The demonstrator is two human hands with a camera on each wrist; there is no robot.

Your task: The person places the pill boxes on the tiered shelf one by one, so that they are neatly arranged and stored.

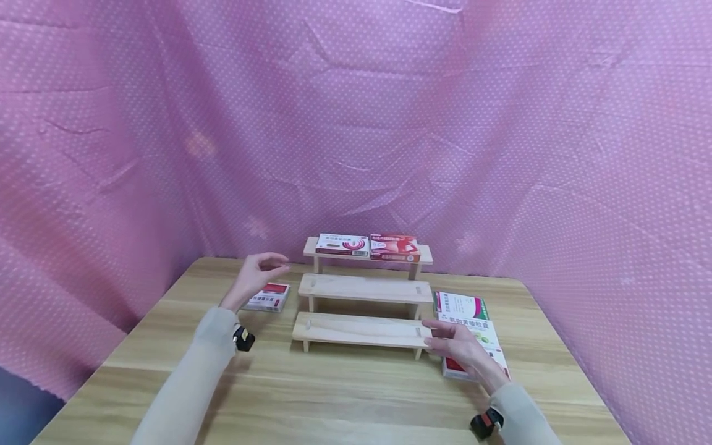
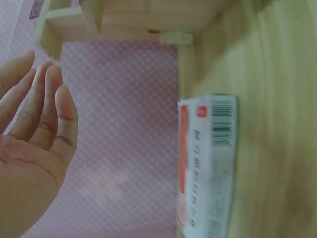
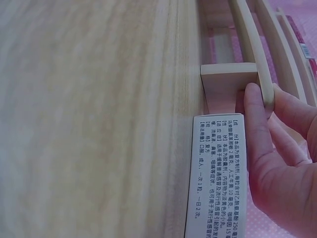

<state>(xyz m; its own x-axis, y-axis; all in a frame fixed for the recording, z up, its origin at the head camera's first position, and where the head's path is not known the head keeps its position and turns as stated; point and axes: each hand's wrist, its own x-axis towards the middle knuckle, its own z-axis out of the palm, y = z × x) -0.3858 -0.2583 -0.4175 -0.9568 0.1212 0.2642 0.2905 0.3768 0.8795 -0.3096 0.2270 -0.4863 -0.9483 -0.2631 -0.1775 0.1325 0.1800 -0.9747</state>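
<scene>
Three light wooden display risers stand in steps at the middle of the table: a low front riser (image 1: pixel 361 329), a middle riser (image 1: pixel 364 288) and a tall back riser (image 1: pixel 345 258). My right hand (image 1: pixel 460 347) grips the right end of the front riser; in the right wrist view, the board end (image 3: pixel 265 82) lies between thumb and fingers. My left hand (image 1: pixel 260 272) hovers, holding nothing, over a white and red medicine box (image 1: pixel 271 298) left of the risers. In the left wrist view, its loosely bent fingers (image 2: pixel 64 109) are apart from that box (image 2: pixel 208 168).
On the back riser lie a white medicine box (image 1: pixel 340 244) and a red medicine box (image 1: pixel 395 246). Several more boxes, among them a green-edged box (image 1: pixel 461 305), lie right of the risers, partly under my right hand. A pink dotted curtain (image 1: pixel 356 123) hangs behind the table (image 1: pixel 345 395).
</scene>
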